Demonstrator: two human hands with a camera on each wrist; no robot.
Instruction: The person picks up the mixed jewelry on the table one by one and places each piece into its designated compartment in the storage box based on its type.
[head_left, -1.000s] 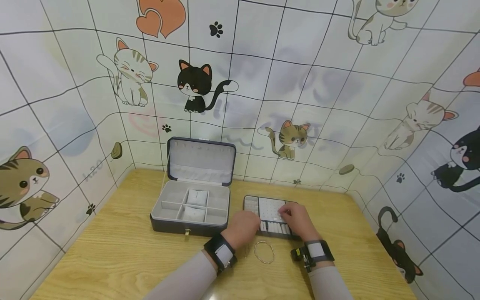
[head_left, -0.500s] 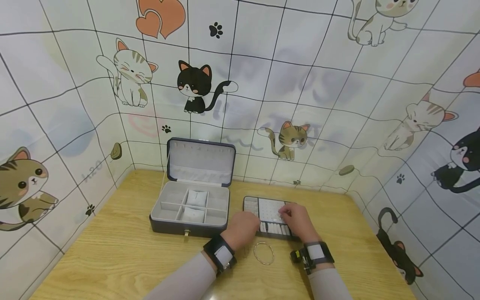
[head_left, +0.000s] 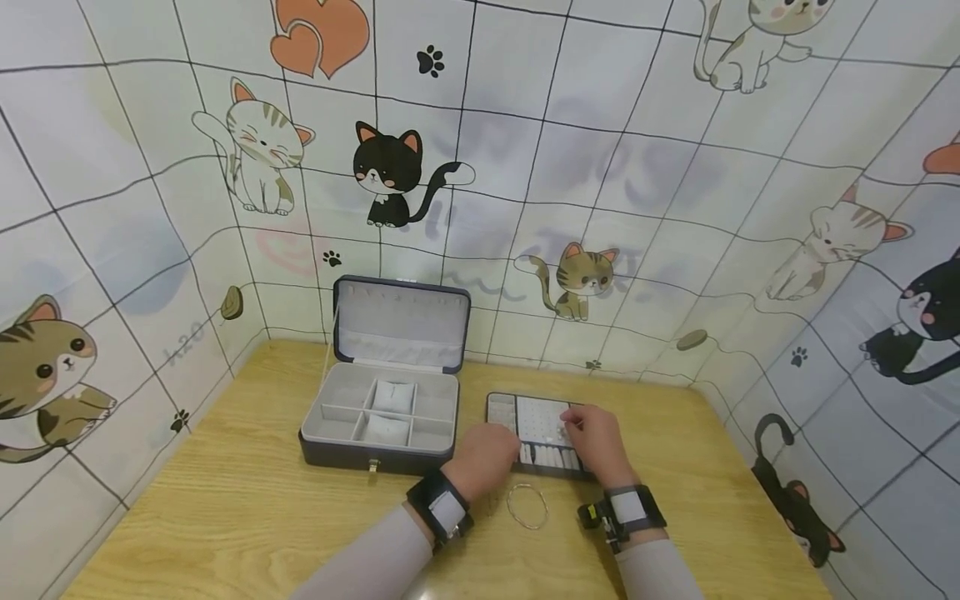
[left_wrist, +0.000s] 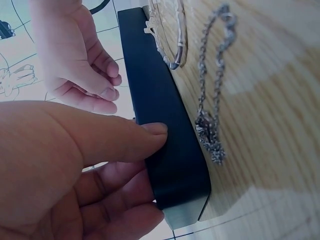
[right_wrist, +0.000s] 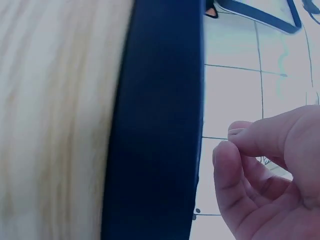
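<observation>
A dark jewelry tray (head_left: 543, 421) with a white dotted panel and a row of white ring rolls lies on the table. My left hand (head_left: 486, 454) grips its near left corner; in the left wrist view the thumb presses the dark outer wall and the fingers curl over the rim. Over the tray's right part is my right hand (head_left: 600, 440), its thumb and index fingertips together (right_wrist: 232, 137). No thing shows between them. In front of the tray lie a gold-coloured bangle (head_left: 528, 507) and a silver chain (left_wrist: 212, 85).
Left of the tray stands an open jewelry box (head_left: 378, 458), its lid (head_left: 401, 325) raised; two white cushions (head_left: 390, 412) sit in its middle compartments. The wooden table (head_left: 225, 483) meets cat-printed sheeting (head_left: 510, 217) at the back and sides.
My right hand has shifted very slightly to the right over the tray. The left hand, tray, bangle and box stay where they were.
</observation>
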